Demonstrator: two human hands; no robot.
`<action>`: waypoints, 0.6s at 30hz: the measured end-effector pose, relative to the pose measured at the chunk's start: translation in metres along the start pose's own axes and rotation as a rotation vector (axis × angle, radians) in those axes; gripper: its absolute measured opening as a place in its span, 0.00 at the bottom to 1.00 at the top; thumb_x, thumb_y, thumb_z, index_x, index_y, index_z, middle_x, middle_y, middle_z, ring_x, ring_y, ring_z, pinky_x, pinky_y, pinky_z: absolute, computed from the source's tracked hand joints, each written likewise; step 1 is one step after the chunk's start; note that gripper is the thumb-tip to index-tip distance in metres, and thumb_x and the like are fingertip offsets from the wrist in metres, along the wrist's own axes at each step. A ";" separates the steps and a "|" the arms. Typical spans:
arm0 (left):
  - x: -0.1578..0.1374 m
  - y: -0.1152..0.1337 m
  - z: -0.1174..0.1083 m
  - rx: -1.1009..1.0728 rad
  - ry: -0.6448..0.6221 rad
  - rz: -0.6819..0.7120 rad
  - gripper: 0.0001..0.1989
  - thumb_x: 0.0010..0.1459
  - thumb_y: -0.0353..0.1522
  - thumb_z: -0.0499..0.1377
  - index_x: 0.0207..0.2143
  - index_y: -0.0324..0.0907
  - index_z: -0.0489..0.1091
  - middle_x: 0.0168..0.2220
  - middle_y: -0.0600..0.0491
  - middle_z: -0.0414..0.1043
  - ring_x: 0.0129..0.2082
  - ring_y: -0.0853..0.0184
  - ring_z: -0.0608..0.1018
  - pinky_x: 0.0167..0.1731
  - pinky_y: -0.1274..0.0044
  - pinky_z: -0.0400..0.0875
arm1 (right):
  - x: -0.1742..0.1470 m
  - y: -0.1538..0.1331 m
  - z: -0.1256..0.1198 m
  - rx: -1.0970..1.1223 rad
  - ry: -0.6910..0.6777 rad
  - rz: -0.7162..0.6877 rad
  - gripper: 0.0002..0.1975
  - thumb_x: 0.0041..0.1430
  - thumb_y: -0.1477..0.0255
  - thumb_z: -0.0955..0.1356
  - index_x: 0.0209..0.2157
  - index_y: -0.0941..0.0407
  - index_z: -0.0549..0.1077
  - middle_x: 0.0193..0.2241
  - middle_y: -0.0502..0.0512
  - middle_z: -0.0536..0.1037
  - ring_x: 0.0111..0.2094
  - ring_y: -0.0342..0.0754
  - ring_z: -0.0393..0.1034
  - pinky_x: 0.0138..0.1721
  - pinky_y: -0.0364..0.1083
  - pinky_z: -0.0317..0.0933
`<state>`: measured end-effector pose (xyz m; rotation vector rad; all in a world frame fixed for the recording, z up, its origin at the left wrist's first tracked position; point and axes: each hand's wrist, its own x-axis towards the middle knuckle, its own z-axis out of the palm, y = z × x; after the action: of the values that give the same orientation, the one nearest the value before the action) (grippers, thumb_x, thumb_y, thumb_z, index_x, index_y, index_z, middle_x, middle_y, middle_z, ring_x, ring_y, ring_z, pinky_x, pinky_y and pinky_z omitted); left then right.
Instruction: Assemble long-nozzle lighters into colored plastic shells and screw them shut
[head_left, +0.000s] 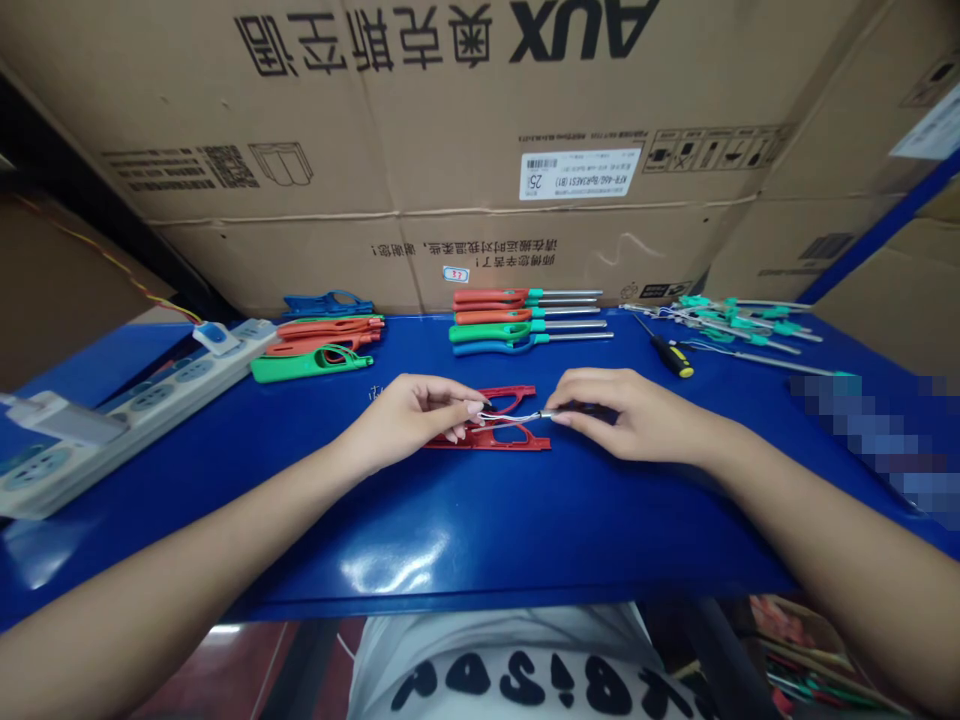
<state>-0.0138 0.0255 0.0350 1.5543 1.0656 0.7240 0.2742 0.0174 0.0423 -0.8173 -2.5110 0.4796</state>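
My right hand (pixel 637 412) pinches the end of a metal lighter tube (pixel 549 413), most of which its fingers hide. Thin white wires (pixel 511 418) run leftward out of that tube. Their other end is closed in the fingertips of my left hand (pixel 416 415), where a small dark part shows at the thumb. Beneath the wires lie two red lighter casing halves, one nearer (pixel 525 442) and one farther (pixel 517 391), partly covered by my left hand. A few tiny metal pieces (pixel 376 393) rest just beyond that hand.
Finished-looking lighters (pixel 491 332) in red, green and blue lie at the back. Coloured casings (pixel 311 365) are stacked left of them, near a white power strip (pixel 146 400). Tubes with teal collars (pixel 720 320) and a screwdriver (pixel 667 350) lie right. A cardboard box (pixel 420 150) walls the back.
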 end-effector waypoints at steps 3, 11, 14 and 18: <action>0.000 -0.003 -0.002 0.144 -0.033 0.084 0.15 0.57 0.39 0.66 0.42 0.39 0.80 0.32 0.49 0.82 0.27 0.67 0.79 0.29 0.77 0.75 | -0.001 -0.001 -0.004 0.058 -0.078 0.018 0.09 0.68 0.69 0.66 0.40 0.56 0.77 0.39 0.56 0.78 0.38 0.46 0.73 0.41 0.45 0.66; -0.006 -0.003 0.000 0.647 -0.055 0.472 0.09 0.63 0.31 0.61 0.42 0.40 0.81 0.39 0.48 0.79 0.37 0.66 0.80 0.36 0.77 0.74 | 0.000 -0.004 -0.002 0.019 -0.248 0.150 0.07 0.63 0.69 0.69 0.37 0.56 0.79 0.32 0.53 0.78 0.31 0.43 0.70 0.33 0.42 0.60; -0.007 -0.005 0.001 0.678 -0.058 0.488 0.09 0.63 0.29 0.61 0.42 0.40 0.81 0.40 0.48 0.78 0.37 0.66 0.80 0.36 0.78 0.74 | 0.001 -0.005 -0.001 -0.032 -0.260 0.174 0.07 0.62 0.68 0.70 0.36 0.56 0.79 0.32 0.52 0.78 0.31 0.43 0.70 0.32 0.42 0.57; -0.008 -0.006 0.000 0.704 -0.042 0.503 0.09 0.63 0.27 0.61 0.43 0.40 0.80 0.41 0.48 0.79 0.39 0.66 0.81 0.38 0.78 0.75 | 0.002 -0.004 0.001 -0.077 -0.231 0.185 0.07 0.62 0.67 0.70 0.35 0.55 0.78 0.34 0.52 0.79 0.34 0.45 0.72 0.32 0.43 0.56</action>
<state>-0.0185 0.0189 0.0296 2.4888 0.9504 0.6709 0.2704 0.0151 0.0444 -1.0860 -2.6914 0.5699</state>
